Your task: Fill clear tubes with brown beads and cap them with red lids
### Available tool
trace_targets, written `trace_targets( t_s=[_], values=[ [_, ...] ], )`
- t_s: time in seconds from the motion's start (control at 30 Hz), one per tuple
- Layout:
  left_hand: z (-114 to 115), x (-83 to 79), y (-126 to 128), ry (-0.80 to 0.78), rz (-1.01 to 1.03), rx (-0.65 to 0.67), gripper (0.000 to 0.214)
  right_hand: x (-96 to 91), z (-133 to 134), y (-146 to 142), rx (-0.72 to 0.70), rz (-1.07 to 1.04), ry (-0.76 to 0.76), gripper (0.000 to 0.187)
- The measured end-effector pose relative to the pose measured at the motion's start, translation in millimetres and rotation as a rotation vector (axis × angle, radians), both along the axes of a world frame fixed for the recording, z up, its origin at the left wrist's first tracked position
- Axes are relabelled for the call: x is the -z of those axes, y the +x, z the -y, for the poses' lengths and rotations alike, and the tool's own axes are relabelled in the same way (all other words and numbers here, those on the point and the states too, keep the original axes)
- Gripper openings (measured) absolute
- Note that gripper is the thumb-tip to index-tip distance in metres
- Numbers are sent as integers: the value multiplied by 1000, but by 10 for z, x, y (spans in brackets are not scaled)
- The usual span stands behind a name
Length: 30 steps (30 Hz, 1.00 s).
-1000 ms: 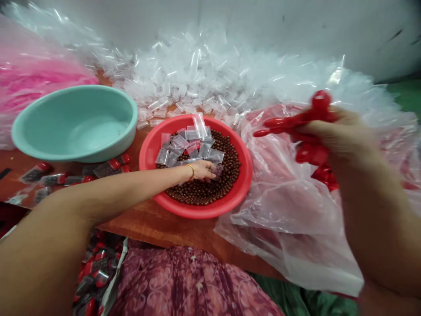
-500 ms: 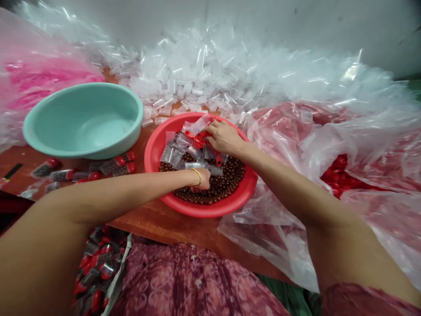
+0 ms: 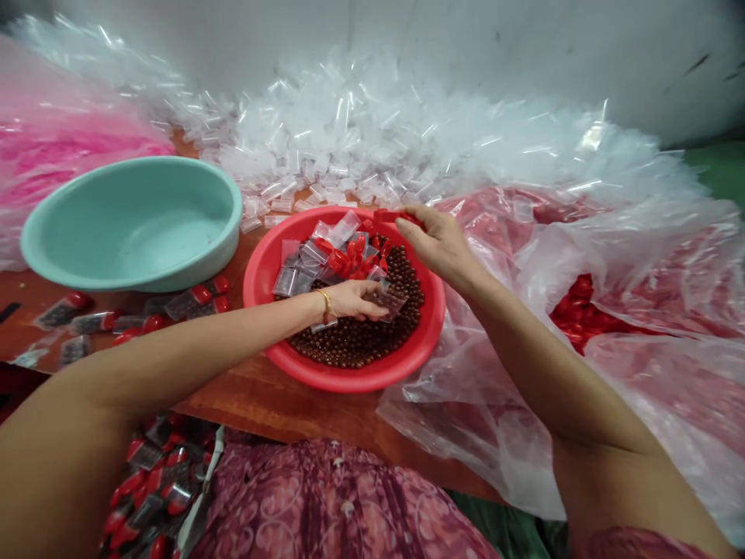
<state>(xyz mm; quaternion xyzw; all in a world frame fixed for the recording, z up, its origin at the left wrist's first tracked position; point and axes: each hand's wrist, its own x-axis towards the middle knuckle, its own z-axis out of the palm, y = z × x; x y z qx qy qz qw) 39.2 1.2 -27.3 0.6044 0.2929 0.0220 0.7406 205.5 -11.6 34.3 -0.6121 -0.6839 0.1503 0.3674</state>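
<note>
A red bowl (image 3: 273, 264) on the wooden table holds small brown beads (image 3: 361, 345), several clear little tubes (image 3: 303, 260) and a scatter of red caps (image 3: 349, 256). My left hand (image 3: 355, 299) rests in the bowl, fingers closed on a clear tube filled with beads (image 3: 387, 299). A gold bracelet is on that wrist. My right hand (image 3: 436, 241) hovers over the bowl's far right rim, its fingers pinched on a red cap (image 3: 393, 216).
An empty teal basin (image 3: 133, 221) stands left of the bowl. Filled, capped tubes (image 3: 192, 299) lie before it and more fill a bag by my lap (image 3: 151, 489). A heap of clear tubes (image 3: 378, 132) lines the back. A plastic bag of red caps (image 3: 587, 310) lies right.
My right hand brought a handful of red caps from the bag to the bowl and dropped them there; it now sits at the rim. My left hand lifted a filled tube from the beads.
</note>
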Motion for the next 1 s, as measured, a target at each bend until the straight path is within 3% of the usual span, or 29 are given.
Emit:
trace_targets(
  t_s=[0.17, 0.27, 0.33, 0.47, 0.57, 0.67, 0.77, 1.0],
  values=[
    [62, -245, -262, -95, 131, -102, 28, 53, 182, 54, 21, -329, -233, 25],
    [71, -225, -360, -122, 211, -174, 23, 111, 279, 20, 1, -547, -400, 18],
    [53, -167, -390, -164, 281, -218, 29, 142, 317, -19, 28, -699, -484, 27],
    [13, -111, -411, -240, 327, -257, 40, 166, 342, -117, 128, -986, -560, 34],
    [13, -151, -420, -242, 291, -212, 38, 171, 341, -206, 101, -1159, -606, 32],
    [24, -199, -418, -237, 299, -177, 33, 193, 340, -287, 22, -1172, -597, 27],
    [32, -214, -401, -187, 286, -194, 29, 229, 348, -332, -42, -1057, -524, 26],
    [85, -260, -358, 108, 150, -279, 25, 277, 392, -311, -64, -906, -557, 33]
  ],
)
